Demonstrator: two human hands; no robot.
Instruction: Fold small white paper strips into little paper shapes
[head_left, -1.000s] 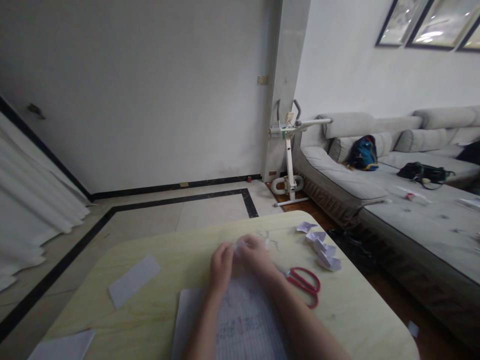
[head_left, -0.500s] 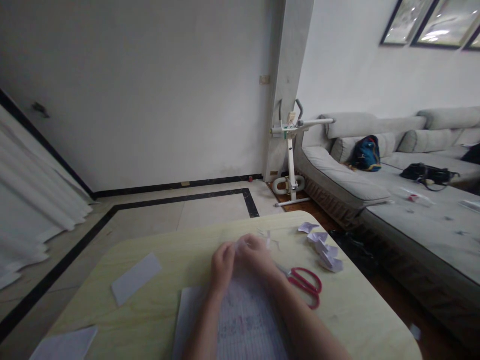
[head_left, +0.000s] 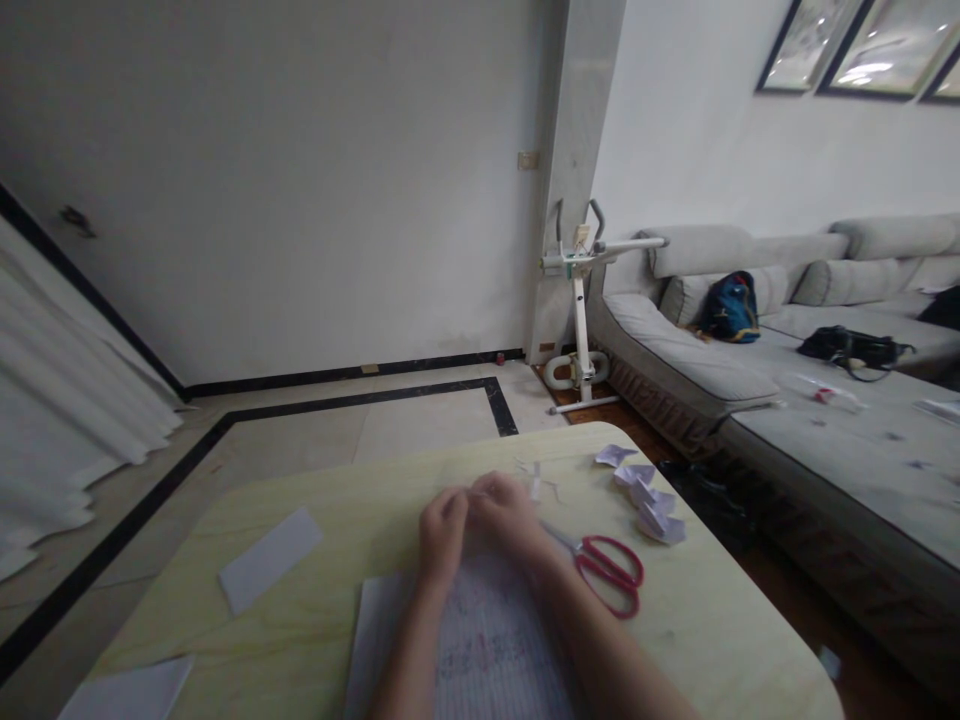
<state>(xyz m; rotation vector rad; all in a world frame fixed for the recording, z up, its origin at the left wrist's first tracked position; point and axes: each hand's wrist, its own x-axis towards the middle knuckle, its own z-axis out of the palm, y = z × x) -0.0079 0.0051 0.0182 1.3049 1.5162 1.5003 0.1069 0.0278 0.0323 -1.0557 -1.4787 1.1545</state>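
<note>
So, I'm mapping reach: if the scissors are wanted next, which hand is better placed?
Probably the right hand: the red-handled scissors lie beside its forearm, on its own side. The left hand is farther away.

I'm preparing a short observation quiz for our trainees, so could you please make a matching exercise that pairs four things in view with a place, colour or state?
Things:
1. Scissors
2. Notebook
3. Backpack
4. Folded papers

Descriptions:
A. On the sofa
B. Near the right edge of the table
C. Lined, with writing
D. Red-handled

Pairs: 1-D, 2-C, 3-A, 4-B
</note>
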